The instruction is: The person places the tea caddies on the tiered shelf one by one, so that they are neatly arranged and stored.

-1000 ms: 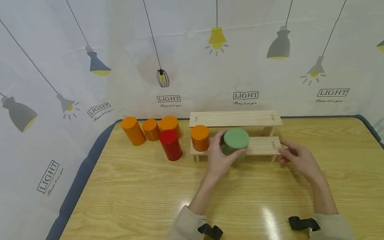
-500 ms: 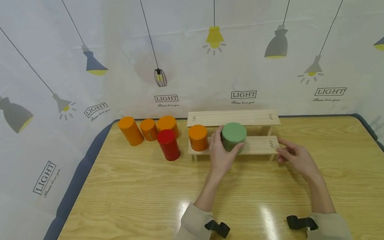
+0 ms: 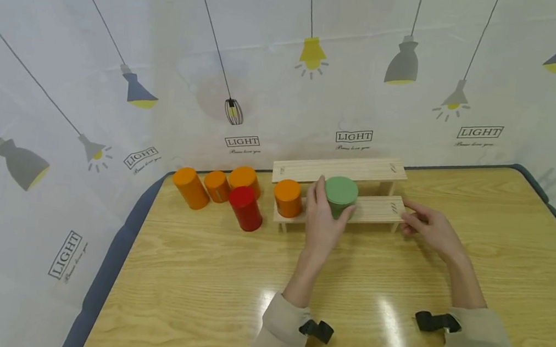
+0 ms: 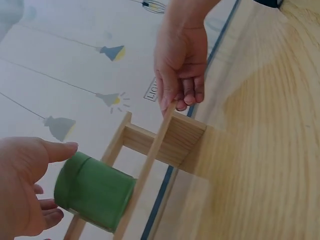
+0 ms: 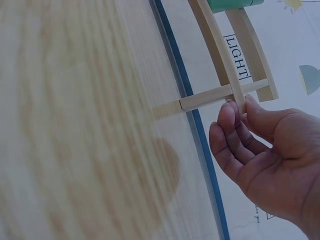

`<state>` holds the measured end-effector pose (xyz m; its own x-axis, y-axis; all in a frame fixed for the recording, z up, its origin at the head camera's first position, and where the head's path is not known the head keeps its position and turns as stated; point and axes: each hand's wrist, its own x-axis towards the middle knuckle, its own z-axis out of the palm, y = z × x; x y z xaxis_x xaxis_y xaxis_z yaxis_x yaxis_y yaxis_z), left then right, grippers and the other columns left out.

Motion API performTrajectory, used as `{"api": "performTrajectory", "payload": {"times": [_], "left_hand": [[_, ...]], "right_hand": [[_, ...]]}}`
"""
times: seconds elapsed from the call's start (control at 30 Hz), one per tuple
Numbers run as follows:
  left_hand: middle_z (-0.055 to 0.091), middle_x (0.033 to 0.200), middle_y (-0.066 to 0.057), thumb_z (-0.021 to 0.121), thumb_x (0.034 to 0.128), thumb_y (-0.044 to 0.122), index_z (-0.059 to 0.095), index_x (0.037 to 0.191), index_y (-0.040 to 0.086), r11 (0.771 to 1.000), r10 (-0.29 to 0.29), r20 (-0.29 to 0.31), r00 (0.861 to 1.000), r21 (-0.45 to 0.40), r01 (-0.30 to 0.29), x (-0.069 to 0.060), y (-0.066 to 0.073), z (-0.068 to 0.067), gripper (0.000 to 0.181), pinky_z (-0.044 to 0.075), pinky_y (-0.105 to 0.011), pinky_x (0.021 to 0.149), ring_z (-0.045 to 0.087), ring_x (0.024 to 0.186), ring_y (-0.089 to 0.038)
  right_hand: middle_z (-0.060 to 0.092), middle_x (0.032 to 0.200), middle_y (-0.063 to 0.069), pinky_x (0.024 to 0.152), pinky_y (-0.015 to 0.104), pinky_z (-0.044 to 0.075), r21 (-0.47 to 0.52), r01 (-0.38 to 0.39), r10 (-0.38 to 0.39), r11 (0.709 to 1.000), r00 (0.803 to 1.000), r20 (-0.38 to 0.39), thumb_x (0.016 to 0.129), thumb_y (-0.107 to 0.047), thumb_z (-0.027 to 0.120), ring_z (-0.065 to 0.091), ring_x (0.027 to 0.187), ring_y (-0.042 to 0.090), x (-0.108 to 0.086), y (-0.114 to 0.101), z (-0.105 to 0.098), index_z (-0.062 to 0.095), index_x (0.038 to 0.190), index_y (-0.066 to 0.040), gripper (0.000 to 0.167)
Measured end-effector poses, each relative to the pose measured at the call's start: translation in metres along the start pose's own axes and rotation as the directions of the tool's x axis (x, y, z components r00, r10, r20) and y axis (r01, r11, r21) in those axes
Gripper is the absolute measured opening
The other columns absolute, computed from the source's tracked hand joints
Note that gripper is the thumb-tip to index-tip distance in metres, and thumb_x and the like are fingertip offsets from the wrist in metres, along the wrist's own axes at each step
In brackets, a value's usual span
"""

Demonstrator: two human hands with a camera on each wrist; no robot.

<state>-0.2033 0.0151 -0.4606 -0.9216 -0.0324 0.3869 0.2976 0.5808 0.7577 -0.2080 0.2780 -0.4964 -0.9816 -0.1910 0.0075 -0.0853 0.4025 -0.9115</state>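
Note:
A green lidded canister (image 3: 341,193) stands upright on the lower step of a two-step wooden shelf (image 3: 379,209). My left hand (image 3: 322,221) is at its left and front, thumb and fingers spread loosely around it. In the left wrist view the thumb lies by the lid edge of the green canister (image 4: 95,190), with the palm apart from it. My right hand (image 3: 434,231) pinches the right end of the lower board between thumb and fingers, which the right wrist view shows close on the shelf (image 5: 237,95). An orange canister (image 3: 288,198) stands left of my left hand on the same step.
Left of the shelf, a red canister (image 3: 245,209) stands on the wooden table (image 3: 188,287) before several orange canisters (image 3: 190,189). Behind the table hangs a white curtain (image 3: 274,101) printed with lamps. A blue edge (image 3: 123,237) runs along the table.
The green canister has shifted slightly back on the lower step and stands there. My left hand's fingers have straightened and loosened around it. My right hand stays at the shelf's end.

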Motion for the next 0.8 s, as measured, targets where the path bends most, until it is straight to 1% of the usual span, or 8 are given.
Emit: {"api": "performTrajectory", "payload": {"times": [0.1,0.2,0.33,0.4,0.5,0.63,0.7,0.8], "left_hand": [[0.041,0.147,-0.016,0.082,0.0872,0.027,0.034,0.153,0.004,1.000,0.019,-0.005,1.000,-0.003,-0.019,-0.001,0.007,-0.007,0.084,0.046,-0.049,0.105,0.046,0.133,-0.033],[0.044,0.144,-0.015,0.081,0.0875,0.027,0.039,0.150,0.006,0.999,0.031,-0.007,0.999,-0.039,-0.031,-0.002,0.013,-0.016,0.078,0.047,-0.048,0.104,0.048,0.131,-0.032],[0.050,0.136,-0.016,0.081,0.0875,0.023,0.046,0.144,0.001,0.991,0.087,-0.037,0.996,-0.097,-0.090,-0.004,0.014,-0.029,0.070,0.047,-0.047,0.104,0.052,0.125,-0.032],[0.051,0.133,-0.016,0.081,0.0875,0.023,0.048,0.141,0.000,0.986,0.123,-0.058,0.991,-0.106,-0.128,-0.005,0.013,-0.036,0.067,0.047,-0.046,0.104,0.054,0.124,-0.033],[0.053,0.134,-0.016,0.080,0.0883,0.021,0.050,0.138,0.000,0.976,0.179,-0.086,0.980,-0.109,-0.187,-0.005,0.009,-0.049,0.062,0.046,-0.046,0.106,0.052,0.126,-0.032],[0.053,0.134,-0.016,0.079,0.0889,0.018,0.052,0.136,0.000,0.960,0.246,-0.115,0.963,-0.112,-0.258,-0.007,-0.001,-0.066,0.057,0.045,-0.044,0.107,0.052,0.125,-0.031],[0.053,0.132,-0.018,0.080,0.0877,0.013,0.052,0.135,-0.002,0.953,0.265,-0.129,0.956,-0.116,-0.280,-0.007,-0.007,-0.074,0.057,0.045,-0.045,0.107,0.052,0.124,-0.033],[0.054,0.129,-0.019,0.080,0.0857,0.008,0.053,0.132,-0.004,0.949,0.281,-0.156,0.947,-0.102,-0.299,-0.006,-0.018,-0.087,0.056,0.045,-0.046,0.107,0.053,0.121,-0.034]], "right_hand": [[0.065,0.107,0.027,0.077,0.026,0.058,-0.005,-0.002,0.002,1.000,1.000,0.003,0.108,-0.021,0.051,0.069,0.084,0.017,0.001,0.001,0.000,0.033,0.154,0.005,0.056],[0.066,0.107,0.027,0.077,0.026,0.058,-0.007,-0.007,0.007,1.000,1.000,0.001,0.108,-0.020,0.051,0.069,0.084,0.017,0.002,0.002,0.000,0.033,0.154,0.005,0.056],[0.066,0.107,0.027,0.078,0.025,0.057,-0.008,-0.016,0.016,1.000,1.000,0.001,0.108,-0.019,0.050,0.069,0.085,0.018,0.003,0.003,-0.001,0.032,0.154,0.006,0.056],[0.066,0.107,0.027,0.078,0.024,0.057,-0.008,-0.017,0.017,1.000,1.000,0.002,0.108,-0.020,0.050,0.069,0.085,0.017,0.003,0.003,-0.001,0.032,0.154,0.006,0.056],[0.066,0.107,0.026,0.077,0.023,0.056,-0.014,-0.017,0.017,1.000,1.000,-0.003,0.108,-0.022,0.051,0.069,0.085,0.017,0.002,0.001,-0.001,0.032,0.154,0.005,0.057],[0.066,0.108,0.027,0.077,0.025,0.057,-0.008,-0.003,0.003,1.000,1.000,-0.001,0.107,-0.023,0.051,0.069,0.085,0.017,0.001,0.001,-0.001,0.033,0.154,0.005,0.057],[0.065,0.108,0.028,0.077,0.026,0.058,-0.002,-0.001,0.001,1.000,1.000,0.001,0.107,-0.023,0.051,0.069,0.085,0.018,0.001,0.000,-0.001,0.033,0.154,0.005,0.057],[0.065,0.109,0.029,0.077,0.027,0.058,0.003,-0.005,0.005,1.000,1.000,0.000,0.107,-0.023,0.051,0.069,0.085,0.019,0.000,0.000,0.000,0.033,0.154,0.004,0.057]]}}
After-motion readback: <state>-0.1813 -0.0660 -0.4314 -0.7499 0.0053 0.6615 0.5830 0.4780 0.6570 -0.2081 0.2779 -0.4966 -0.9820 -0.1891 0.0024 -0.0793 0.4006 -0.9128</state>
